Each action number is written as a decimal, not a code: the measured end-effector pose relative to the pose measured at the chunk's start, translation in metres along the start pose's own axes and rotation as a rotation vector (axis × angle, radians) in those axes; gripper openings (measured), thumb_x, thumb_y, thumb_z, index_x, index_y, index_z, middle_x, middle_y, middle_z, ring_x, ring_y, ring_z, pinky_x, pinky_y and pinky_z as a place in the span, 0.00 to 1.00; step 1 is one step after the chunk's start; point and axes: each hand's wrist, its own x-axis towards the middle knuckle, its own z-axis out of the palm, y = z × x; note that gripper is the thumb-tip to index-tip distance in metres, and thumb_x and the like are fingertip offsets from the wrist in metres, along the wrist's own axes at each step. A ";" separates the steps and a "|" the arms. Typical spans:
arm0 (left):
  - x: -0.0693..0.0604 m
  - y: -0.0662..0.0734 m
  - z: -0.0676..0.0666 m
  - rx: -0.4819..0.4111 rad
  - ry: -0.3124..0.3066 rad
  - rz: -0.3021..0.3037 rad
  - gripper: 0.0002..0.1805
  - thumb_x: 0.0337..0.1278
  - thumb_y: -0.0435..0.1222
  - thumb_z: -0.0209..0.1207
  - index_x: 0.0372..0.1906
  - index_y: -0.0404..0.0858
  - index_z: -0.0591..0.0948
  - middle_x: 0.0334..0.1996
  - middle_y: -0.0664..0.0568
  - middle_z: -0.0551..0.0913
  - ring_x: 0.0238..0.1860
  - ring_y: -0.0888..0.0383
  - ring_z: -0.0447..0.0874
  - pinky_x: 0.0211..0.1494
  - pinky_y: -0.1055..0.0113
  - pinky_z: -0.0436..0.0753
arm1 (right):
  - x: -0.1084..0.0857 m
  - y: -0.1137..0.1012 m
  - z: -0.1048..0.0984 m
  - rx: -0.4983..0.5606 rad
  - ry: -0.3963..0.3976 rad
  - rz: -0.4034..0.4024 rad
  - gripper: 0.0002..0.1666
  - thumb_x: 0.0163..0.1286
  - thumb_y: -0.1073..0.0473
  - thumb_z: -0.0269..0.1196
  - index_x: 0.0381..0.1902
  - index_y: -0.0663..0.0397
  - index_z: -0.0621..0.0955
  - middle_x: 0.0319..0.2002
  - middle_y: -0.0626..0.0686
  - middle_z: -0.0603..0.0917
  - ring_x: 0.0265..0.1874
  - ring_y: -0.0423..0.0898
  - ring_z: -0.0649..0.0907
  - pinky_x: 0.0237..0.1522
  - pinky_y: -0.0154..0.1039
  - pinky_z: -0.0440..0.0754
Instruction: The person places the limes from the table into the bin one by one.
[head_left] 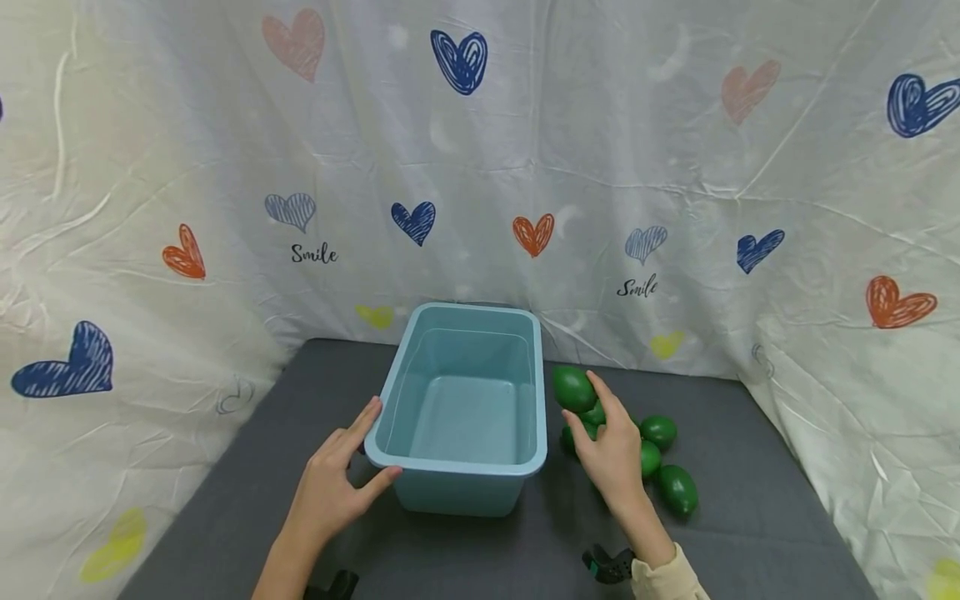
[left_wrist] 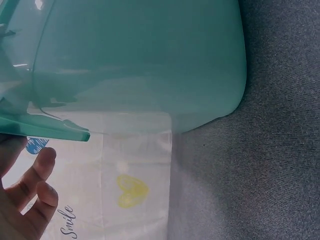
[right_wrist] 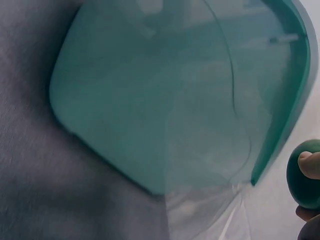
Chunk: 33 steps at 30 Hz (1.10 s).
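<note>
Head view: right of the blue bin [head_left: 459, 467], my right hand [head_left: 615, 454] pinches a green fruit [head_left: 573, 388] between thumb and finger; loose green fruits [head_left: 678, 490], partly masked by that hand, lie right of the bin; a heart-print curtain [head_left: 480, 133] hangs behind it. My left hand [head_left: 327, 486], fingers spread, touches its near-left corner. Left wrist view: only here show bent fingers [left_wrist: 47, 194] outside the bin's rim. Right wrist view: the held fruit is apart from that rim.
</note>
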 end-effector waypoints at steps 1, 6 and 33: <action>0.000 0.000 0.000 0.001 -0.001 -0.001 0.53 0.49 0.45 0.80 0.82 0.50 0.69 0.74 0.51 0.77 0.39 0.58 0.76 0.35 0.66 0.73 | 0.002 -0.003 0.001 0.001 -0.006 -0.005 0.40 0.67 0.59 0.77 0.75 0.55 0.76 0.62 0.63 0.85 0.12 0.31 0.59 0.17 0.34 0.68; 0.001 0.001 0.002 -0.002 0.000 0.003 0.53 0.49 0.45 0.80 0.82 0.49 0.69 0.74 0.50 0.77 0.38 0.58 0.75 0.34 0.66 0.72 | 0.009 -0.013 0.005 0.020 -0.032 -0.008 0.40 0.67 0.58 0.77 0.75 0.54 0.76 0.64 0.61 0.84 0.12 0.32 0.59 0.19 0.34 0.69; 0.003 0.000 0.002 0.000 0.025 0.018 0.52 0.49 0.45 0.80 0.81 0.48 0.70 0.73 0.50 0.78 0.36 0.70 0.67 0.32 0.69 0.68 | 0.026 -0.046 0.017 0.329 -0.392 0.166 0.47 0.70 0.51 0.75 0.82 0.39 0.67 0.68 0.54 0.83 0.05 0.33 0.58 0.14 0.33 0.66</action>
